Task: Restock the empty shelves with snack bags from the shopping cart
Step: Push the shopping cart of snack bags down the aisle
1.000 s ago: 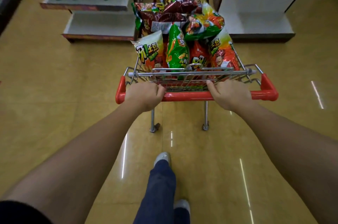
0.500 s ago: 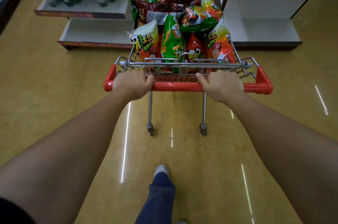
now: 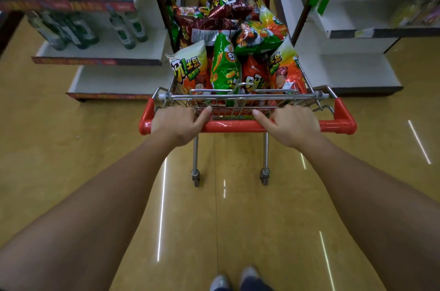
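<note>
Shopping cart (image 3: pixel 240 98): advanced since a second ago, nose now between the shelf ends. Snack bags (image 3: pixel 226 64) heaped inside. Red handle (image 3: pixel 233 126) clenched by left hand (image 3: pixel 175 123) and right hand (image 3: pixel 291 124). Empty shelves (image 3: pixel 352 69) beside cart, reachable; unloading not yet begun.

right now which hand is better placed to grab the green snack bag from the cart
Left, marginally. The green snack bag stands left of the cart's middle, nearer the left hand than the right hand; both grip the red handle.
</note>
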Tool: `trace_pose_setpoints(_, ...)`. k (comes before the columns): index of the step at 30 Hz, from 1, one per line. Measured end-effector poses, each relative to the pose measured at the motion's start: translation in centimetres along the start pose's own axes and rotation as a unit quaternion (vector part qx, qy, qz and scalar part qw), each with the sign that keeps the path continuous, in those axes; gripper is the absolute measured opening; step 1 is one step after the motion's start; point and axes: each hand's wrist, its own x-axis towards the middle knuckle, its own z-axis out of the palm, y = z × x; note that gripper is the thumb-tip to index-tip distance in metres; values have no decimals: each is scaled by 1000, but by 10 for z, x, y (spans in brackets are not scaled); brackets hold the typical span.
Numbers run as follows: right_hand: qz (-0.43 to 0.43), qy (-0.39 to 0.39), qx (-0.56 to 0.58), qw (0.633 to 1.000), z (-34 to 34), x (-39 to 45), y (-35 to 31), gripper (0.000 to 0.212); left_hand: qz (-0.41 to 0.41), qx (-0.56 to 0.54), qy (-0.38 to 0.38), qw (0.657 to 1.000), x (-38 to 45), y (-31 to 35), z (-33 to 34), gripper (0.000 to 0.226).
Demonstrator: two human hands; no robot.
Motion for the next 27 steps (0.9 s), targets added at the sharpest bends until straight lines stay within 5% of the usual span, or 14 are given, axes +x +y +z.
trace_pose_setpoints(14, 0, 17, -2, 1000, -48, 323, 88, 66, -33, 11, 14, 999, 304, -72, -71, 72)
trace_pose_setpoints(27, 22, 18, -7, 1000, -96, 631, 173, 60, -34, 7, 12, 999, 604, -142, -145, 52)
